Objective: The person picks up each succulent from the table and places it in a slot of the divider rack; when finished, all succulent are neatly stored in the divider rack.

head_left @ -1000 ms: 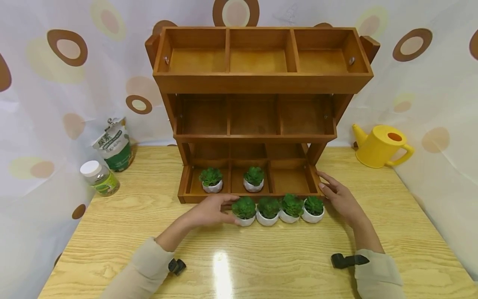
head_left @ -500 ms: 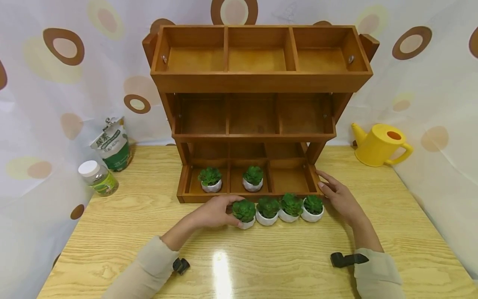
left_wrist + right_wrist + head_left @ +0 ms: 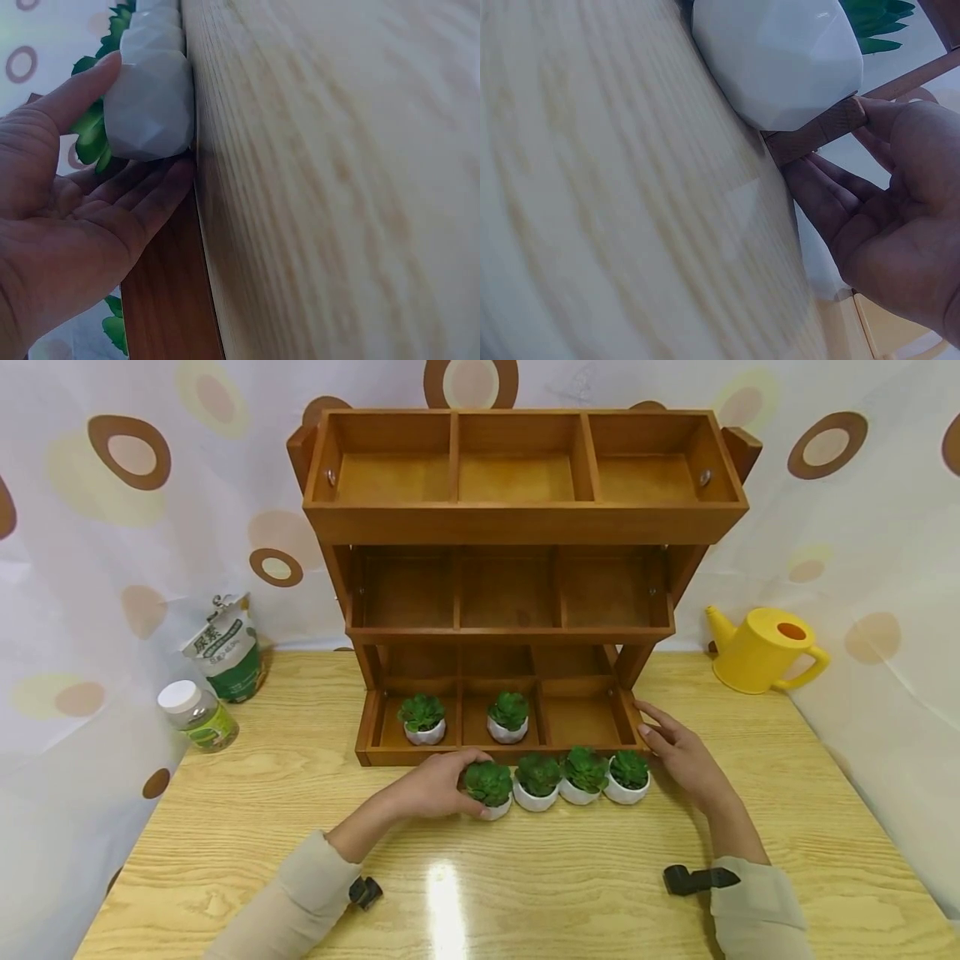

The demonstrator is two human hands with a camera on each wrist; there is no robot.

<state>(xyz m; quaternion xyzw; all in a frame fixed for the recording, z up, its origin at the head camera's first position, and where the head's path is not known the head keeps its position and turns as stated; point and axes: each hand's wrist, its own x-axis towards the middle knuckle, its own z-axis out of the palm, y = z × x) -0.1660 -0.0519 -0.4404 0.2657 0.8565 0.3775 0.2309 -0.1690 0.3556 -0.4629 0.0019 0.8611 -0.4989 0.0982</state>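
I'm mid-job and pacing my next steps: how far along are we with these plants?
Apparently done: one plant sits in the wooden shelf's bottom left compartment, another in the bottom middle.
In hand: the left hand holds the front row's leftmost pot; the right hand grips the shelf's edge.
Probably left: that pot and the three beside it, all outside the shelf.
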